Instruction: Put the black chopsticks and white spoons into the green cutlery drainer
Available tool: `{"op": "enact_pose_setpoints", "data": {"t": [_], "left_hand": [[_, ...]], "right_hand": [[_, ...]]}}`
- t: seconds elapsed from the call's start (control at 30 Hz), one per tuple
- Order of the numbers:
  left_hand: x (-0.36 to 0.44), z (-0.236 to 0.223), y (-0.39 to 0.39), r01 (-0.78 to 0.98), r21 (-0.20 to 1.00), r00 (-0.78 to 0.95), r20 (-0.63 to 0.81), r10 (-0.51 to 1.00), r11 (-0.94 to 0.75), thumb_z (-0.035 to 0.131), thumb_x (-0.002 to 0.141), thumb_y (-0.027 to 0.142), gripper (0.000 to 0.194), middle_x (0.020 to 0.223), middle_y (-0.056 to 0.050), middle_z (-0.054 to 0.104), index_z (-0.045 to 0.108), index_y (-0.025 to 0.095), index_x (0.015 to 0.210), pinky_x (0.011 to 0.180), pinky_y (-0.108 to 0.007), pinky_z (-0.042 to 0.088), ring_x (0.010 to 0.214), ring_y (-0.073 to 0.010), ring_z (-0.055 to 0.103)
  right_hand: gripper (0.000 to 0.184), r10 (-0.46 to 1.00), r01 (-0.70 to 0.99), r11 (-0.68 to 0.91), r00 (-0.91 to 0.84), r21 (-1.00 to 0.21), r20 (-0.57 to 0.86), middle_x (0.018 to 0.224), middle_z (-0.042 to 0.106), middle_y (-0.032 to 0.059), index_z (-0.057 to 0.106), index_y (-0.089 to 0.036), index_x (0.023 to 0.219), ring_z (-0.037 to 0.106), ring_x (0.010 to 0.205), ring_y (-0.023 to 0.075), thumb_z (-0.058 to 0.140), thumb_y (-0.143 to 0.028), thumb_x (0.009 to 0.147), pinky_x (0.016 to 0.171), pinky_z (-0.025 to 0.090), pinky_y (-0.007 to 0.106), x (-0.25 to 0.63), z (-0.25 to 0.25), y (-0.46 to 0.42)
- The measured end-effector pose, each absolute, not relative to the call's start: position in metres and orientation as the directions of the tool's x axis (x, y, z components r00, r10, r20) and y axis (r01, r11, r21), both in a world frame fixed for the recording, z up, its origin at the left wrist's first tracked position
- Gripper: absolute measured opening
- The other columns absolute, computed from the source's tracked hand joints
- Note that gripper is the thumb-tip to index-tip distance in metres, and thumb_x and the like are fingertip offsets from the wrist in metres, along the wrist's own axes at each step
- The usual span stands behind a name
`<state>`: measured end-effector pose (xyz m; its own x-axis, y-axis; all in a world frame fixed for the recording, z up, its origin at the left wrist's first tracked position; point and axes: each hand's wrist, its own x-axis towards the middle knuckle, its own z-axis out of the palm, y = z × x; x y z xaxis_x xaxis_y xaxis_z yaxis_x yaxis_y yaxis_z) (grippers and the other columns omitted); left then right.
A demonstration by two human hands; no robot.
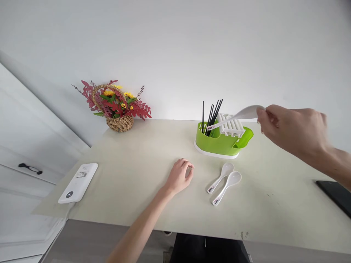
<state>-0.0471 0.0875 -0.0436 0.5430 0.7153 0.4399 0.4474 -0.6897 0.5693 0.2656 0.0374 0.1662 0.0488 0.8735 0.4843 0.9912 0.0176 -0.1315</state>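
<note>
My right hand pinches a white soup spoon by the end of its bowl. The spoon slants down to the left, and its labelled handle end overlaps the left compartment of a green utensil holder in view. Whether it touches the holder I cannot tell. Several black chopsticks stand in that compartment, and a white slatted rack tops the holder's middle. My left hand rests on the table, loosely curled, thumb apart from the fingers, holding nothing. Right of it lie two more white spoons, one behind the other.
A wicker basket of artificial flowers stands at the back left of the pale table. A white power strip-like device with a cable lies near the left edge. At the right edge is a flat black object, partly behind my forearm.
</note>
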Motion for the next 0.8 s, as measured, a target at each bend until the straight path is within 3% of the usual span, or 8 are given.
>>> {"op": "enact_pose_setpoints", "data": {"t": [0.1, 0.2, 0.47, 0.67, 0.8], "left_hand": [[-0.047, -0.043, 0.087, 0.441, 0.573, 0.543, 0.442, 0.714, -0.691, 0.055, 0.099, 0.016, 0.01, 0.104, -0.005, 0.067, 0.06, 0.025, 0.102, 0.098, -0.044, 0.053, 0.101, -0.0229, 0.065], [-0.048, -0.044, 0.087, 0.443, 0.574, 0.547, 0.435, 0.715, -0.689, 0.055, 0.099, 0.016, 0.01, 0.103, -0.006, 0.067, 0.06, 0.024, 0.102, 0.097, -0.043, 0.054, 0.101, -0.023, 0.064], [-0.049, -0.045, 0.086, 0.457, 0.565, 0.554, 0.423, 0.717, -0.687, 0.053, 0.099, 0.016, 0.01, 0.104, -0.006, 0.066, 0.059, 0.024, 0.102, 0.098, -0.044, 0.053, 0.103, -0.0235, 0.064], [-0.049, -0.044, 0.085, 0.454, 0.572, 0.561, 0.411, 0.718, -0.683, 0.054, 0.099, 0.017, 0.009, 0.104, -0.006, 0.066, 0.06, 0.024, 0.101, 0.098, -0.043, 0.053, 0.102, -0.0237, 0.064], [-0.049, -0.046, 0.085, 0.457, 0.581, 0.559, 0.402, 0.725, -0.674, 0.055, 0.098, 0.017, 0.009, 0.104, -0.006, 0.065, 0.06, 0.024, 0.1, 0.097, -0.043, 0.053, 0.102, -0.0236, 0.064]], "right_hand": [[0.065, 0.792, 0.982, -0.187, 0.151, -0.001, 0.592, 0.049, 0.047, 0.0064, 0.053, -0.026, 0.067, 0.045, 0.053, 0.0216, 0.016, -0.062, 0.106, 0.061, 0.031, 0.041, 0.251, 0.17, 0.049], [0.05, 0.854, 0.975, -0.207, 0.139, 0.084, 0.501, 0.054, 0.052, 0.0037, 0.049, -0.022, 0.062, 0.038, 0.053, 0.0154, 0.036, -0.047, 0.104, 0.061, 0.025, 0.035, 0.231, 0.174, 0.058], [0.046, 0.926, 0.964, -0.043, -0.06, 0.263, 0.373, 0.059, 0.056, 0.0049, 0.057, -0.019, 0.064, 0.044, 0.056, 0.0151, 0.036, -0.035, 0.103, 0.062, 0.019, 0.032, 0.198, 0.168, 0.087], [0.051, 0.969, 0.948, 0.005, -0.083, 0.318, 0.232, 0.069, 0.068, 0.0087, 0.066, -0.019, 0.074, 0.06, 0.062, 0.0201, 0.033, -0.039, 0.106, 0.065, 0.023, 0.032, 0.18, 0.171, 0.102], [0.053, 0.981, 0.933, 0.061, -0.122, 0.353, 0.151, 0.068, 0.068, 0.0108, 0.066, -0.019, 0.071, 0.063, 0.064, 0.0229, 0.033, -0.038, 0.107, 0.065, 0.026, 0.034, 0.166, 0.169, 0.108]]}}
